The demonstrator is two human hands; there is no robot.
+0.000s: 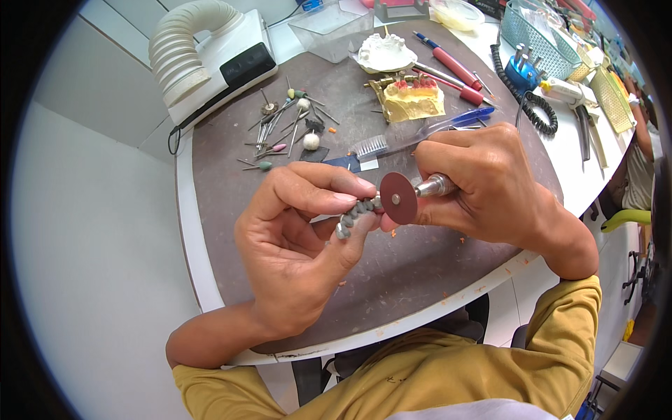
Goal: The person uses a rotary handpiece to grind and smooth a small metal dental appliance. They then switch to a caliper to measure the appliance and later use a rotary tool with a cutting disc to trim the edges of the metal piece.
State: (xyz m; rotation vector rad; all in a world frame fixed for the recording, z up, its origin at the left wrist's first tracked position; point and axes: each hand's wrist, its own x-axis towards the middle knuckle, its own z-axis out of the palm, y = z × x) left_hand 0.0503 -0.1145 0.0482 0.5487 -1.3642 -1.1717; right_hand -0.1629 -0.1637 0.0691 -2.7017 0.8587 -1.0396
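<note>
Between the thumb and fingers of my left hand (294, 234) is a grey metal dental bridge (355, 217), a curved row of tooth shapes. My right hand (479, 185) grips a silver rotary handpiece (437, 185) that points left. A thin reddish-brown cutting disc (399, 199) is fitted on its tip. The disc is right beside the bridge's far end; whether they touch I cannot tell. Both hands are above the brown work mat, close together. Behind them lie a clear-handled toothbrush (420, 133) and a yellow plaster model with red parts (414, 96).
Loose burs and polishing tips (280, 126) are scattered at the left. A white suction unit with a ribbed hose (210, 63) stands far left. At the back are a white plaster model (383, 53), a clear tray (329, 31), red-handled tools (456, 68) and a blue bur stand (523, 72).
</note>
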